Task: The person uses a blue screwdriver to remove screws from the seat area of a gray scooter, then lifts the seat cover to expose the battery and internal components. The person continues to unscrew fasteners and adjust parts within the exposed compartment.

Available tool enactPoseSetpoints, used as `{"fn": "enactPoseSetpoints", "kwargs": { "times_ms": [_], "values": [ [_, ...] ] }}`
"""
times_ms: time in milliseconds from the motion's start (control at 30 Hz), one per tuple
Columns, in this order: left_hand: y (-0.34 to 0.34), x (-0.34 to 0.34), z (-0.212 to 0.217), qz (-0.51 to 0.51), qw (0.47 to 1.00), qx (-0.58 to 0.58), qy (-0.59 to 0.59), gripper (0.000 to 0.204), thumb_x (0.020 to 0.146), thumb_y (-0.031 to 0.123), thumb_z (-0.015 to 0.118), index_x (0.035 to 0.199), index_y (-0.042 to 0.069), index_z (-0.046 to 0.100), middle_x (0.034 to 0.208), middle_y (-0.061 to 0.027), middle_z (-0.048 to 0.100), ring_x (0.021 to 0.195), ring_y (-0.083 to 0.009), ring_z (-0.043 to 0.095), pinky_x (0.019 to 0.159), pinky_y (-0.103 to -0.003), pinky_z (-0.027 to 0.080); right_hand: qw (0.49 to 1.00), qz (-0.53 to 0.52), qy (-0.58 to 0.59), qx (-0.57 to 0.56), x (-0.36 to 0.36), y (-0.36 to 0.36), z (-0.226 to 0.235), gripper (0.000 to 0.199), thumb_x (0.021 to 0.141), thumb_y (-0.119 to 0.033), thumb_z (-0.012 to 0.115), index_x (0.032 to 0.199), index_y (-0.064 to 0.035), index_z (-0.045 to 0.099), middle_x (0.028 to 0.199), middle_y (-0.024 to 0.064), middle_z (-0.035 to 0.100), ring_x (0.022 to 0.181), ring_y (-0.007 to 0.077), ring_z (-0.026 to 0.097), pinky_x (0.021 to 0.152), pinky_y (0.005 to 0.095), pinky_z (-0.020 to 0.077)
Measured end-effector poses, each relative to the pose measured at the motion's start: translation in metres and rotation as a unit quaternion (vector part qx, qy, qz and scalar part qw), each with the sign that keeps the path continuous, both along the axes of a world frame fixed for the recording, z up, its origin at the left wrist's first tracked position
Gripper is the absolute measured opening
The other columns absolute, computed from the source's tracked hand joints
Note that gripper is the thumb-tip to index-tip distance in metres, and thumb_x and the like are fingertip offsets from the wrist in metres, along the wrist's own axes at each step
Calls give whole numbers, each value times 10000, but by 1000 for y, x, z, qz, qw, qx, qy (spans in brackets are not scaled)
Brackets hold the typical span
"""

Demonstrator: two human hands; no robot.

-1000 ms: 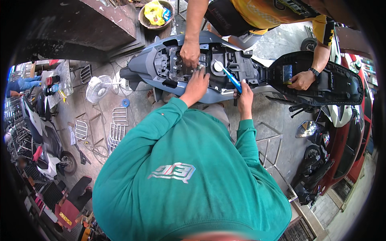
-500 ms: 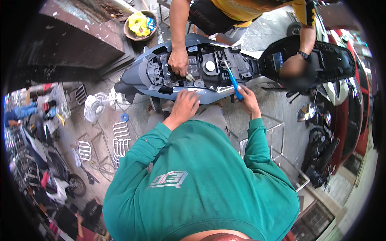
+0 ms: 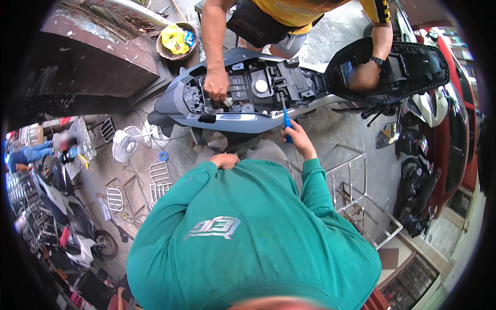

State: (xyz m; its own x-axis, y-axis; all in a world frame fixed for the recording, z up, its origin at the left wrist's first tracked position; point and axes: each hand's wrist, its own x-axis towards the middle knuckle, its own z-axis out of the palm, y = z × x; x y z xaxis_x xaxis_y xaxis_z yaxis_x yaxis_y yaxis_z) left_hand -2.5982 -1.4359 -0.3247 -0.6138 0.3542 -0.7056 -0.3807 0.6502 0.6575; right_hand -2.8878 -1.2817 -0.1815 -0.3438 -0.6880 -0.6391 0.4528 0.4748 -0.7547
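Observation:
My right hand is closed round the blue handle of a screwdriver. Its metal shaft points away from me, over the near side of a grey motorcycle body with its inner parts uncovered. My left hand is at the front hem of my green shirt, apart from the motorcycle. Its fingers look curled, and whatever they may hold is hidden. Across from me, a co-worker's hand holds a pale connector above the open compartment, beside a round white cap. The co-worker's other hand rests on the raised black seat.
A white fan stands on the floor at the left, near metal racks and loose cables. At the right are a metal frame, a parked motorcycle and a red car. A bin stands at the far left.
My left hand has drawn back from the motorcycle's side to my shirt hem. My right hand and the screwdriver have moved left and slightly nearer me. The co-worker's hand with the connector appears further left.

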Motion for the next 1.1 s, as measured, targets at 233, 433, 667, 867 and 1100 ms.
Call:
{"fn": "enactPoseSetpoints", "kwargs": {
  "times_ms": [233,433,667,867,1100],
  "values": [
    [73,-54,16,148,987,62,-22,388,850,124,637,1230,61,686,1194,-202,727,1145,-412,674,968,-524,495,972,224,77,-9,-91,-5,-6,176,908,-193,631,954,-42,552,742,37,553,673,146,550,623,335,457],
    [108,-58,19,210,977,-1,33,401,910,145,574,1301,94,652,1330,-190,654,1278,-400,590,1024,-669,357,928,292,227,47,-126,4,-14,282,895,-259,656,1021,-16,590,815,134,620,757,218,585,722,398,492],
    [94,-55,36,289,957,-37,-3,316,977,220,605,1259,129,715,1246,-102,713,1254,-355,612,1078,-617,322,918,288,264,64,-134,9,-40,375,943,-321,687,1087,13,600,917,209,688,837,299,649,800,440,510],
    [67,-7,44,421,891,-142,95,209,952,334,689,1117,240,775,1198,-31,717,1229,-295,627,1043,-570,372,925,216,300,92,-126,-11,-48,411,1004,-355,630,1177,17,597,996,224,721,966,358,704,863,448,521],
    [15,102,19,540,780,-270,166,244,933,324,734,1112,162,770,1185,-122,715,1202,-366,618,1016,-510,459,905,172,378,91,-99,-14,-61,426,889,-243,814,1141,1,573,1031,192,711,948,307,701,867,429,542]
  ]
}}
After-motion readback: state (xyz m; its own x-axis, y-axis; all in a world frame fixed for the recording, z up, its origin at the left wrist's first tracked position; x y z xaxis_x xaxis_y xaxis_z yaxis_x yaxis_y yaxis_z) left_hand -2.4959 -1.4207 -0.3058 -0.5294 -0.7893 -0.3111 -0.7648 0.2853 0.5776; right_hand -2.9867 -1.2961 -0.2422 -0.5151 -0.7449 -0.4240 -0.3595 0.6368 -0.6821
